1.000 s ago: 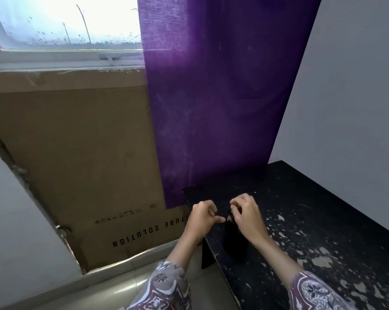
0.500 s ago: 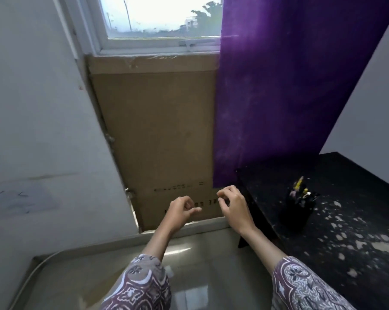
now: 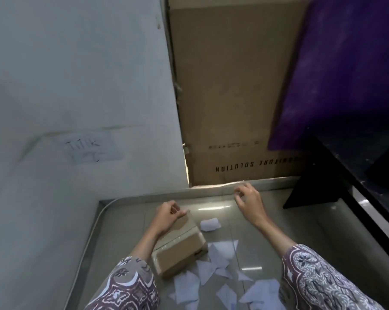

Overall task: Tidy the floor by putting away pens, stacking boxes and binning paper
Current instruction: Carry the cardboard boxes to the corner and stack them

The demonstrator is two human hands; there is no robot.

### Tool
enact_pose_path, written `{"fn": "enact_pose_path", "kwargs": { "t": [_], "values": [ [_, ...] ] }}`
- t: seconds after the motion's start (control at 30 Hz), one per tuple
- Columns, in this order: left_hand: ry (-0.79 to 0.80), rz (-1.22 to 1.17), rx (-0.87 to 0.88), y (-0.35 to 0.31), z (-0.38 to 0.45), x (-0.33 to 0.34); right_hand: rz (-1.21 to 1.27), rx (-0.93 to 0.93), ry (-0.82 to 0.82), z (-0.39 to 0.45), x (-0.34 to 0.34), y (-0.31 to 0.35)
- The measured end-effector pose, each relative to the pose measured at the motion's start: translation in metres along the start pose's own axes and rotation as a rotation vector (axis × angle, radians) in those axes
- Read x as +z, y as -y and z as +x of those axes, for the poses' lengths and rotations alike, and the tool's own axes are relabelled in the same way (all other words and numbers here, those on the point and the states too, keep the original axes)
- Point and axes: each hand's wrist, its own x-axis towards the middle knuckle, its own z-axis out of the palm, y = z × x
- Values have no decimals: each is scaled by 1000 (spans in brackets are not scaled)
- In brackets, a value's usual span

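Note:
A small brown cardboard box [image 3: 181, 249], taped along its top, lies on the grey tiled floor [image 3: 267, 231]. Several torn white paper pieces [image 3: 213, 262] are scattered in front of and beside it, and a crumpled white paper ball [image 3: 210, 224] lies just beyond it. My left hand [image 3: 169, 214] hovers above the box's far end with its fingers loosely curled and nothing in it. My right hand [image 3: 248, 202] hangs further right, over bare floor, fingers bent and empty. No pens are visible on the floor.
A large flat cardboard sheet [image 3: 231, 90] leans against the far wall, partly covered by a purple curtain [image 3: 345, 70]. A black speckled table [image 3: 368, 173] stands at the right. A white wall [image 3: 77, 97] with a taped paper note closes the left side.
My view has swung left and down from the black table to the floor. Both hands left the pen holder on the table and now hover over the box and paper scraps.

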Motion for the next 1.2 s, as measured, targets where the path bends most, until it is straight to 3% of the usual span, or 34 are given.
{"fn": "enact_pose_path", "kwargs": {
  "t": [0.47,0.83,1.2],
  "values": [
    [-117,-189,-322,195,-1,46,31,101,365,-7,184,-58],
    [-244,-283,-510,357,62,155,84,233,466,5,351,-182],
    [-249,-354,-645,472,116,240,113,323,490,2,460,-281]
  ]
}}
